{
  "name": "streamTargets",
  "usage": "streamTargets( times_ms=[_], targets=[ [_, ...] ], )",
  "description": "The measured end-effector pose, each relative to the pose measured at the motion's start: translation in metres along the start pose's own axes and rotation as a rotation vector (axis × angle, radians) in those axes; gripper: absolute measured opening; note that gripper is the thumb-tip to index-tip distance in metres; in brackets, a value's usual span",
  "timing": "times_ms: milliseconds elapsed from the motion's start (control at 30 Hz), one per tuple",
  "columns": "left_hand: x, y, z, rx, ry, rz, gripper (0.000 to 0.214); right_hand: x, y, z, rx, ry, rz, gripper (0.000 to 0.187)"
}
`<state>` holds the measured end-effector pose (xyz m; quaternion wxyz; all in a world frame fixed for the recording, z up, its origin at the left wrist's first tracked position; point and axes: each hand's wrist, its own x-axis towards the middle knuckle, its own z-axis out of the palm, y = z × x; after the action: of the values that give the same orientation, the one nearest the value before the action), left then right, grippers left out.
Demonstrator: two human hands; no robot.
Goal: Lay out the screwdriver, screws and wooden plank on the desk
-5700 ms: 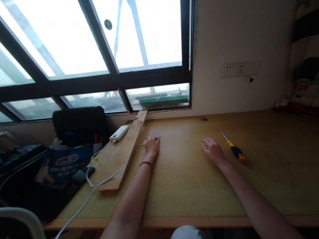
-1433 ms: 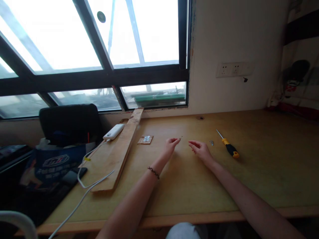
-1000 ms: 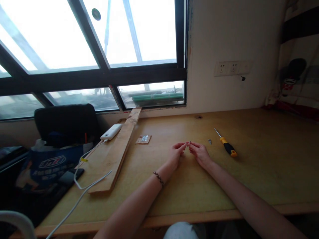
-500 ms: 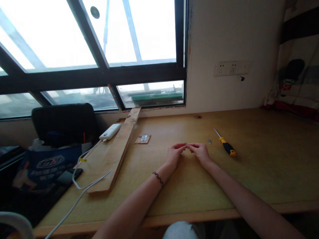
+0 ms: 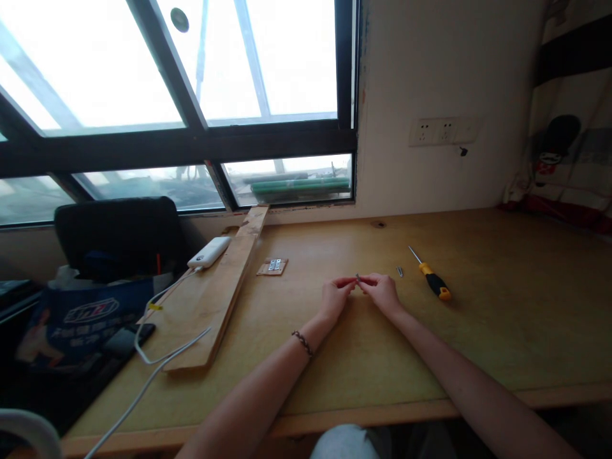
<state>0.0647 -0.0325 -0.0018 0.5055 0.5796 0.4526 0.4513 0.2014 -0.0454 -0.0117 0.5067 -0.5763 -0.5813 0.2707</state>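
Above the middle of the table, my left hand [image 5: 338,296] and my right hand [image 5: 380,292] meet at the fingertips. Pinched between them is a small grey metal piece [image 5: 357,278], mostly covered by the fingers and too small to identify surely. A little right of my right hand, a couple of thin silver screws [image 5: 400,271] lie close together. Farther right rests a screwdriver [image 5: 434,280] with a yellow and black handle, its shaft pointing toward the wall. Left of my hands, a metal hinge [image 5: 274,264] lies on a small piece of wood [image 5: 282,270].
A long wooden board [image 5: 217,299] lies along the table's left side, carrying a white power bank [image 5: 209,252] and its white cable [image 5: 148,362]. Beyond the left edge are a dark chair [image 5: 119,229] and a blue bag [image 5: 90,319]. Window and wall border the back.
Both hands keep the pinch in nearly the same place. The metal piece seems turned slightly, standing more upright between the fingertips. The whole view has shifted a little.
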Motion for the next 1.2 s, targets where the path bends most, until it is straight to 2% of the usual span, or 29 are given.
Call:
streamTargets(
  times_ms=[133, 300, 400, 500, 767, 1000, 1200],
  targets=[
    [0.000, 0.000, 0.004, 0.084, -0.081, 0.031, 0.025, 0.009, 0.008, -0.006, -0.058, 0.037, 0.101, 0.028],
    [-0.001, -0.006, 0.007, 0.216, -0.079, 0.081, 0.020, 0.020, 0.013, -0.036, -0.530, 0.132, 0.179, 0.020],
    [0.000, -0.008, 0.006, 0.255, -0.047, 0.125, 0.018, 0.023, 0.016, -0.050, -0.766, 0.116, 0.265, 0.020],
    [0.000, -0.008, 0.005, 0.265, -0.032, 0.114, 0.017, 0.023, 0.017, -0.054, -0.897, 0.088, 0.314, 0.023],
    [0.000, -0.004, 0.003, 0.274, 0.008, 0.114, 0.018, 0.023, 0.015, -0.051, -1.023, 0.045, 0.323, 0.029],
    [0.000, -0.002, 0.002, 0.261, 0.004, 0.114, 0.019, 0.023, 0.016, -0.051, -1.077, 0.075, 0.232, 0.032],
    [-0.002, -0.002, 0.002, 0.256, 0.007, 0.112, 0.018, 0.026, 0.019, -0.054, -1.105, 0.126, 0.222, 0.031]
  ],
)
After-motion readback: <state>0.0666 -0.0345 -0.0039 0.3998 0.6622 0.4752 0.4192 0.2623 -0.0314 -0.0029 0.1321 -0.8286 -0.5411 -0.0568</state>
